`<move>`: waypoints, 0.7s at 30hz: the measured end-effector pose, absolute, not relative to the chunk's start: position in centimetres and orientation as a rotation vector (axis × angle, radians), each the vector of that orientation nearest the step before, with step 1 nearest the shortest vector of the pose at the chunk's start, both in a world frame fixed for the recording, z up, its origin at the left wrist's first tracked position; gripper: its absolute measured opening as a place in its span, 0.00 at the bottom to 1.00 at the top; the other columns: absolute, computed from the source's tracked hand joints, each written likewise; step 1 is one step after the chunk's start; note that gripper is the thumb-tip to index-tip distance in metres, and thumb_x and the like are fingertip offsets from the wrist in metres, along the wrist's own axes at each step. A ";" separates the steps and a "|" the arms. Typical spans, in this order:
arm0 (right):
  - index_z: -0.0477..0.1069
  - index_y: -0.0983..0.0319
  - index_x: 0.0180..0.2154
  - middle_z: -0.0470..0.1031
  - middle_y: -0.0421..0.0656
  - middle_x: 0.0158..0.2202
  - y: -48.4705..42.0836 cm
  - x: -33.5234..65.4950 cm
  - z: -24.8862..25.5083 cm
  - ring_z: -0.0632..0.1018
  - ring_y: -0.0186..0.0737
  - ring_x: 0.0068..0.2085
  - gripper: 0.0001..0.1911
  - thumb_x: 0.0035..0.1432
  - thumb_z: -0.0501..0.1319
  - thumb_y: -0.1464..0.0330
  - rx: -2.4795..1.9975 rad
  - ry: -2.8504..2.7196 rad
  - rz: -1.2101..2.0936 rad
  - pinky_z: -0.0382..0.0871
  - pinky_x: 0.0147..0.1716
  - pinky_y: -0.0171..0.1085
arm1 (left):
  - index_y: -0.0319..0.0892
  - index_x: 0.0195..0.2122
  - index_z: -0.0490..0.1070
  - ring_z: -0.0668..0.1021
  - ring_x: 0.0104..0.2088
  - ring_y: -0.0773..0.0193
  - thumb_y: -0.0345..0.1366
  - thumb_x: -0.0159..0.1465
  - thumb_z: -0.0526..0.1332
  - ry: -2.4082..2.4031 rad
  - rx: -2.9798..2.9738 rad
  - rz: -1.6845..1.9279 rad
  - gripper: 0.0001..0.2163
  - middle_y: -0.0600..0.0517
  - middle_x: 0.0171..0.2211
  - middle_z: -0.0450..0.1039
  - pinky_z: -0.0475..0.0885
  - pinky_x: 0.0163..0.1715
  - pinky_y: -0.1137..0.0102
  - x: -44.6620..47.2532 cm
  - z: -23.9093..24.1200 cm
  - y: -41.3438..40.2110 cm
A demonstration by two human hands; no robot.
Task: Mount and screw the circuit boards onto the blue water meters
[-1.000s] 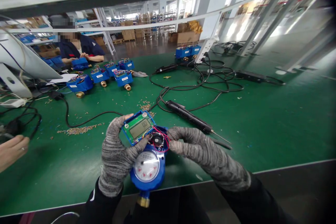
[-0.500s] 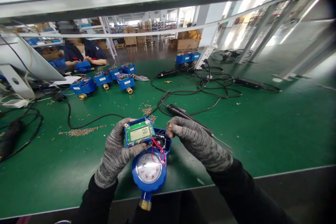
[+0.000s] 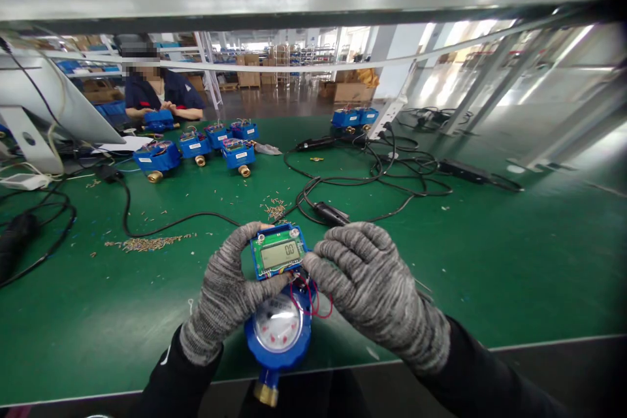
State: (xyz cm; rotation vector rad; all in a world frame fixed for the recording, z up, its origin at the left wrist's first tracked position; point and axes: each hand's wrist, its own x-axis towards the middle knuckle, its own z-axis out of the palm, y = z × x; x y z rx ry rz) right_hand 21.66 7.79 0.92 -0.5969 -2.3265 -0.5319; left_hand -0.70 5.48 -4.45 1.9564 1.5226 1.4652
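Observation:
In the head view, my gloved left hand (image 3: 223, 294) grips a display module (image 3: 279, 253) by its left side, thumb below and fingers above. The module has a blue frame, a green circuit board and a lit screen with zeros. Under it sits a blue water meter (image 3: 279, 330) with a round clear dial and a brass end toward me. Red wires (image 3: 321, 315) loop out between module and meter. My gloved right hand (image 3: 369, 281) is closed at the module's right edge, above the wires. Its thumb and whatever it pinches are hidden behind the fingers.
A black corded screwdriver (image 3: 330, 213) lies behind my right hand. Small screws form piles (image 3: 151, 243) on the green table (image 3: 490, 261). Several blue meters (image 3: 238, 153) stand farther back. Cables (image 3: 377, 176) tangle near a power strip (image 3: 386, 119). A co-worker (image 3: 164, 91) sits across.
The display module has shifted slightly right in my left hand. My right hand has moved left and down to the module's edge, covering the meter's open compartment and much of the screwdriver.

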 end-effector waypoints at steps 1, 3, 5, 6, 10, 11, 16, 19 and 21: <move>0.77 0.62 0.35 0.78 0.43 0.36 7.8 21.7 0.9 0.74 0.46 0.41 0.14 0.67 0.54 0.77 -0.587 -2.336 -0.524 0.63 0.45 0.47 | 0.50 0.53 0.69 0.80 0.49 0.57 0.45 0.51 0.74 1.546 1.990 1.450 0.29 0.51 0.49 0.77 0.78 0.52 0.57 -0.7 -4.4 5.4; 0.77 0.63 0.35 0.78 0.44 0.36 8.0 21.8 0.8 0.74 0.49 0.41 0.13 0.66 0.55 0.77 -0.601 -2.356 -0.483 0.63 0.43 0.48 | 0.50 0.54 0.68 0.79 0.49 0.56 0.46 0.52 0.74 1.588 2.078 1.419 0.29 0.50 0.49 0.77 0.77 0.53 0.53 -0.8 -4.4 5.4; 0.77 0.64 0.35 0.77 0.46 0.34 8.2 21.9 0.6 0.74 0.50 0.39 0.10 0.65 0.56 0.75 -0.662 -2.361 -0.378 0.64 0.41 0.49 | 0.50 0.54 0.67 0.78 0.52 0.52 0.46 0.52 0.74 1.610 2.208 1.405 0.30 0.49 0.50 0.76 0.76 0.55 0.49 -1.0 -4.2 5.3; 0.76 0.65 0.34 0.76 0.46 0.34 8.4 22.0 0.5 0.74 0.50 0.38 0.09 0.64 0.57 0.73 -0.708 -2.354 -0.297 0.64 0.41 0.50 | 0.49 0.55 0.67 0.77 0.53 0.51 0.46 0.52 0.74 1.611 2.286 1.403 0.30 0.48 0.50 0.76 0.75 0.55 0.47 -1.0 -4.1 5.3; 0.74 0.64 0.35 0.74 0.44 0.33 9.1 22.7 0.2 0.74 0.43 0.35 0.08 0.65 0.57 0.70 -0.890 -2.314 0.227 0.68 0.38 0.44 | 0.49 0.55 0.67 0.78 0.53 0.52 0.45 0.52 0.74 1.526 2.388 1.378 0.30 0.48 0.51 0.76 0.76 0.55 0.50 -0.9 -3.6 5.3; 0.73 0.63 0.36 0.74 0.42 0.33 9.4 23.0 0.2 0.74 0.40 0.34 0.07 0.65 0.57 0.69 -0.908 -2.309 0.398 0.68 0.37 0.40 | 0.49 0.55 0.67 0.79 0.52 0.54 0.44 0.52 0.74 1.496 2.323 1.371 0.30 0.48 0.51 0.76 0.77 0.54 0.54 -0.9 -3.6 5.3; 0.74 0.62 0.38 0.76 0.40 0.36 10.6 24.3 0.3 0.76 0.36 0.37 0.07 0.67 0.60 0.65 -0.782 -2.262 0.916 0.71 0.39 0.34 | 0.52 0.54 0.68 0.79 0.52 0.58 0.38 0.50 0.76 1.273 1.862 1.418 0.31 0.50 0.53 0.75 0.79 0.52 0.63 -0.6 -4.4 5.2; 0.76 0.61 0.39 0.77 0.40 0.38 10.9 24.3 -0.1 0.77 0.37 0.39 0.09 0.67 0.61 0.63 -0.751 -2.222 0.979 0.72 0.41 0.36 | 0.52 0.54 0.68 0.80 0.50 0.58 0.32 0.50 0.76 1.105 1.609 1.479 0.31 0.50 0.53 0.74 0.81 0.49 0.65 -0.4 -4.9 5.2; 0.76 0.61 0.39 0.77 0.40 0.37 10.9 24.1 -0.5 0.77 0.37 0.38 0.09 0.67 0.61 0.63 -0.775 -2.181 1.026 0.72 0.40 0.35 | 0.51 0.52 0.70 0.81 0.49 0.59 0.28 0.49 0.76 1.047 1.503 1.501 0.31 0.51 0.52 0.75 0.81 0.47 0.67 -0.3 -5.0 5.3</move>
